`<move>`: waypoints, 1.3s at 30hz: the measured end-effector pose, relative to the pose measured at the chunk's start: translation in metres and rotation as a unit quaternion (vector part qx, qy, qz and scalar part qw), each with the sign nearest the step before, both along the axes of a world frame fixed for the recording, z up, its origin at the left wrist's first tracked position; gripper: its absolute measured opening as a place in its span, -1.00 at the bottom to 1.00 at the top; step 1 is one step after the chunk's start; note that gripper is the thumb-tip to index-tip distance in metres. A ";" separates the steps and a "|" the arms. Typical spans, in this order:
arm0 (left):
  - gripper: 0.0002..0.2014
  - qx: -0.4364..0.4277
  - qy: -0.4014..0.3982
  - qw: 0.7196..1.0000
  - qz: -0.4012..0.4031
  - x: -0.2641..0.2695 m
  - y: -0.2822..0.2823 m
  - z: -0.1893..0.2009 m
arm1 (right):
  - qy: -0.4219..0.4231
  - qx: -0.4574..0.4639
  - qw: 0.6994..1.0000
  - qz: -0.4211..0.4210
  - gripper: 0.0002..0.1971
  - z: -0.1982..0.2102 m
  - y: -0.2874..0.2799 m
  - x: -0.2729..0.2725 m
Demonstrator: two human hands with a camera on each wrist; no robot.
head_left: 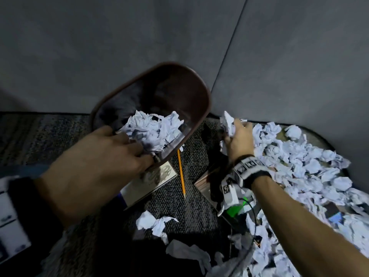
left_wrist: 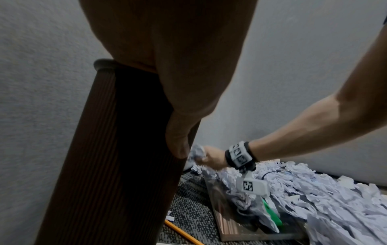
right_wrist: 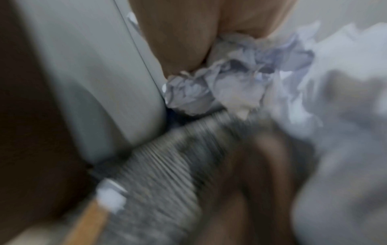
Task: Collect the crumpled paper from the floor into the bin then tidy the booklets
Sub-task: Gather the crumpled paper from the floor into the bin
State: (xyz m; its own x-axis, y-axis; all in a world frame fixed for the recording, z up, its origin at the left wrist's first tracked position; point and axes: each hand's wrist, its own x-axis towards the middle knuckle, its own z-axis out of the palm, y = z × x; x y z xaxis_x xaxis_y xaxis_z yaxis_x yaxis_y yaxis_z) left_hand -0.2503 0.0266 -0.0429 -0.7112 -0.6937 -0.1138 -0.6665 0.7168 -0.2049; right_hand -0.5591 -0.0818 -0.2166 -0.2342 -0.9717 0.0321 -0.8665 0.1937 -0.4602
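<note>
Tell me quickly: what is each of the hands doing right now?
Left hand: grips the rim of the tilted bin.
Right hand: grips a wad of crumpled paper.

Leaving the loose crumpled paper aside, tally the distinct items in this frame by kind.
Bins: 1, the brown bin, tilted, gripped by the left hand.
Booklets: 2, left booklet, right booklet.
Pencils: 1, yellow pencil.
Total: 4. More could lie hidden under the paper pile.

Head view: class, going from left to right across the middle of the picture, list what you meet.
Left hand gripping the bin → bin with crumpled paper inside → pencil on the carpet → right hand holding a paper ball → pile of crumpled paper on the floor.
</note>
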 end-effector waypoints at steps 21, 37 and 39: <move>-0.80 -0.002 -0.043 0.999 -0.031 -0.006 0.005 0.009 | -0.188 0.190 0.903 0.336 -0.76 0.187 0.015 0.111; -0.68 -0.057 -0.014 0.997 -0.054 -0.003 -0.008 -0.008 | -0.013 -0.001 0.907 0.422 -0.69 0.162 0.032 0.090; -0.67 -0.065 -0.015 0.997 -0.037 0.005 -0.014 -0.025 | -0.093 -0.136 0.921 0.352 -0.74 0.158 0.028 0.068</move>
State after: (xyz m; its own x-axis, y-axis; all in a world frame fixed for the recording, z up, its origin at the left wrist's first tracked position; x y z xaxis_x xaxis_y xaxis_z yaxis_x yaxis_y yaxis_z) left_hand -0.2458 0.0126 -0.0675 -0.7592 -0.6490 -0.0490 -0.6041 0.7307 -0.3180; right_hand -0.4907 -0.0538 -0.0589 0.4254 -0.8469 0.3190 -0.6342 -0.5305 -0.5625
